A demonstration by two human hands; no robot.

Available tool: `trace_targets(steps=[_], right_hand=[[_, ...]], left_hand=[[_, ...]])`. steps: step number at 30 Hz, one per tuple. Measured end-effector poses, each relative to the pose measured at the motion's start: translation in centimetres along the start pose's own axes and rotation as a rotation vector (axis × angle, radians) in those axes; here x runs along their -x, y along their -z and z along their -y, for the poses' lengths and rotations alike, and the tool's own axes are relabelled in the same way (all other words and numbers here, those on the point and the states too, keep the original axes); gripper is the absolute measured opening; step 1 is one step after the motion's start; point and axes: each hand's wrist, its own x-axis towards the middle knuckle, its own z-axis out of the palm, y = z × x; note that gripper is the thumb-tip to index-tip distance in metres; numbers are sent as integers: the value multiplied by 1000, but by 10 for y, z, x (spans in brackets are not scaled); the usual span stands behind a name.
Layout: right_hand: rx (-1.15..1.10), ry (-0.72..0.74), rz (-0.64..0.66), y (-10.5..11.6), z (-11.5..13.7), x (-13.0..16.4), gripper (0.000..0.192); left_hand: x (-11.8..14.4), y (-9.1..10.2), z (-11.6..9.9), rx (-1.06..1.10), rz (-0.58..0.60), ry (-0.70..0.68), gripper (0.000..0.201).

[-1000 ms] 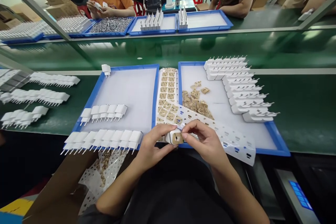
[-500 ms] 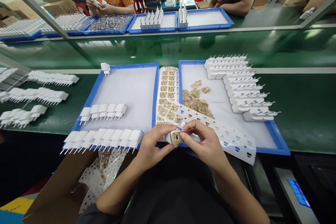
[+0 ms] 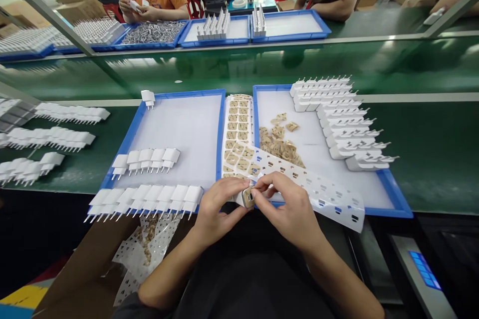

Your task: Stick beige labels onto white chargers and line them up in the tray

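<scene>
My left hand (image 3: 217,207) grips a small white plug adapter (image 3: 247,196) at the near edge of the trays. My right hand (image 3: 290,209) pinches the tan sticker on the adapter's end face with thumb and forefinger. A sheet of tan stickers (image 3: 237,132) lies between the two blue trays, and an emptied backing sheet (image 3: 322,192) trails to the right under my right hand. The left blue tray (image 3: 136,127) holds two rows of white adapters (image 3: 149,197). The right blue tray (image 3: 392,194) holds a staggered stack of adapters (image 3: 344,122) and a pile of loose tan pieces (image 3: 279,144).
More rows of adapters (image 3: 48,137) lie on the green belt at left. Used sticker sheets (image 3: 144,246) fill a cardboard box by my left knee. Across the belt, other people sit behind blue trays (image 3: 288,25) of parts. A blue-lit panel (image 3: 424,269) is at lower right.
My right hand has slid left over the adapter's end face, covering most of the tan sticker. The adapter has turned slightly in my left hand.
</scene>
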Motion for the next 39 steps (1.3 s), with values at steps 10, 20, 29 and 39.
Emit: trace_targets(steps=[10, 20, 29, 39], right_hand=[[-451, -125, -7, -20, -20, 5, 16], [-887, -265, -32, -40, -21, 7, 6], [-920, -284, 83, -32, -28, 6, 17], [-213, 383, -5, -12, -23, -1, 10]], left_hand=[[10, -11, 6, 37, -127, 4, 46], [7, -17, 9, -59, -181, -135, 49], [11, -14, 17, 118, -165, -59, 51], [12, -11, 6, 177, -126, 237, 39]])
